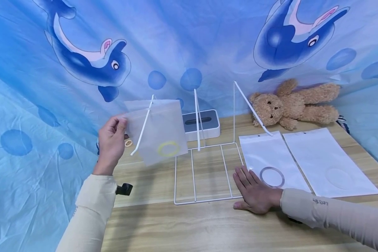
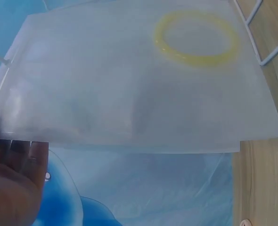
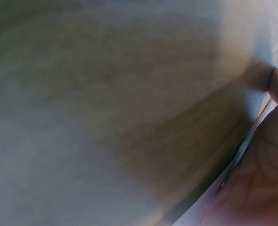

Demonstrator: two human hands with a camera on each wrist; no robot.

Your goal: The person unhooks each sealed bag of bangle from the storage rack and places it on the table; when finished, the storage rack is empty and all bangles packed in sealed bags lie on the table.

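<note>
My left hand [image 1: 112,140] pinches the left upper edge of a frosted plastic bag [image 1: 160,129], which hangs on the left arm of a white wire rack [image 1: 192,175]. A yellow ring [image 1: 168,149] shows through the bag, and again through the frosted film in the left wrist view. My right hand [image 1: 255,190] lies flat, fingers extended, by the right side of the rack's base. Just beyond it, a white bag [image 1: 261,150] with a grey ring [image 1: 272,177] lies on the table. The right wrist view is mostly blurred, with part of the palm [image 3: 257,179] at its edge.
Another white bag [image 1: 330,161] with a faint pale ring lies farther right. A brown teddy bear [image 1: 289,105] lies behind the bags. A grey-topped white tissue box [image 1: 211,122] stands behind the rack. A small light-coloured ring [image 1: 128,143] rests near my left hand. Blue dolphin-print fabric [image 1: 189,42] surrounds the table.
</note>
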